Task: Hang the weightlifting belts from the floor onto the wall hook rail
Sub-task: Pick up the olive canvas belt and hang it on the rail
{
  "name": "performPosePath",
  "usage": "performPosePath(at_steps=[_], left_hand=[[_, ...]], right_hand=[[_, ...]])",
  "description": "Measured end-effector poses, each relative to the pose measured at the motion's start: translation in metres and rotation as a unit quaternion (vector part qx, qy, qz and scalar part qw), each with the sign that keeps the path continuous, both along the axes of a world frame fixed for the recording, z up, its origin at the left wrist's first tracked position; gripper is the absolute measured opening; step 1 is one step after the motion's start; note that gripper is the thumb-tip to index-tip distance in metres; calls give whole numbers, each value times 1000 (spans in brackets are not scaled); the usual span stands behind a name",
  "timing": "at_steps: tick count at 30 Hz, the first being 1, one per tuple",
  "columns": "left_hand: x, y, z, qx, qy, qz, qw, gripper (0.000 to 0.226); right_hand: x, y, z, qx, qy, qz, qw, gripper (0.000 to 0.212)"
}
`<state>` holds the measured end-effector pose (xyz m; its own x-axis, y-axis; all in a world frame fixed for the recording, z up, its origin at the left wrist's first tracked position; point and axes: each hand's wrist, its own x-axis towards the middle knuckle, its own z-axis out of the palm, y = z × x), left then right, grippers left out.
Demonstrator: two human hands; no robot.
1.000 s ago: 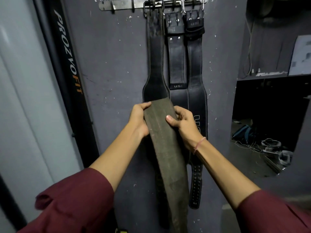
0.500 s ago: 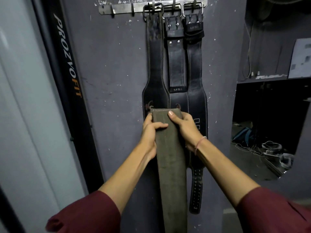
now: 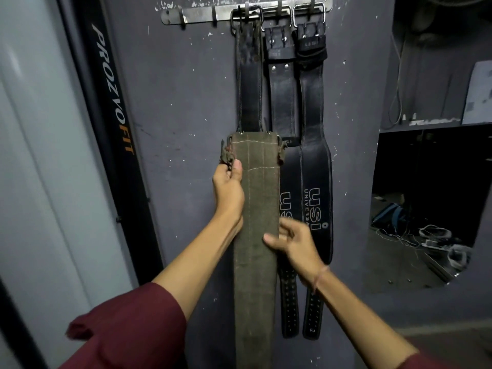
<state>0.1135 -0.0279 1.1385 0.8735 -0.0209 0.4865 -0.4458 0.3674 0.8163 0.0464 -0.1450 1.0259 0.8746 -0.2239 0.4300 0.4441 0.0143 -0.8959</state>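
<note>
Both arms are being extended forward, maroon sleeves pushed up. The left hand (image 3: pixel 229 191) is being held raised, its grip closed, thumb upward. The right hand (image 3: pixel 295 245) is being held lower, fingers loosely spread.

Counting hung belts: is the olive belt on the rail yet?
Not hung. The olive belt is held by the left hand, its top below the hook rail.
</note>
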Motion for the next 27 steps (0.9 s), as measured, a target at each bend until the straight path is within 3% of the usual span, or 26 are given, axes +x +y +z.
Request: performPosePath(at_steps=[4,6,11,14,19,24,27], left_hand=[[6,6,-4,4,-5,27,1000,27],[7,7,-7,18,-14,31,999,24],[8,4,-15,58,-42,42,997,21],[-2,3,-25,104,-61,58,991,29],[-21,9,-50,126,-108,116,979,34],[-40,4,-121,152,-56,11,987,34],[-48,2,-109,142,-56,0,988,36]], right_hand=[[-9,5,-71,-53,80,-19,995,11],[-8,8,-49,-57,66,-24,996,9],[8,13,79,14,-55,-49,997,23],[20,12,128,51,-37,-48,997,23],[31,16,134,59,-28,-97,993,21],[27,12,155,75,-60,-144,985,18],[21,12,155,59,-58,-155,984,22]])
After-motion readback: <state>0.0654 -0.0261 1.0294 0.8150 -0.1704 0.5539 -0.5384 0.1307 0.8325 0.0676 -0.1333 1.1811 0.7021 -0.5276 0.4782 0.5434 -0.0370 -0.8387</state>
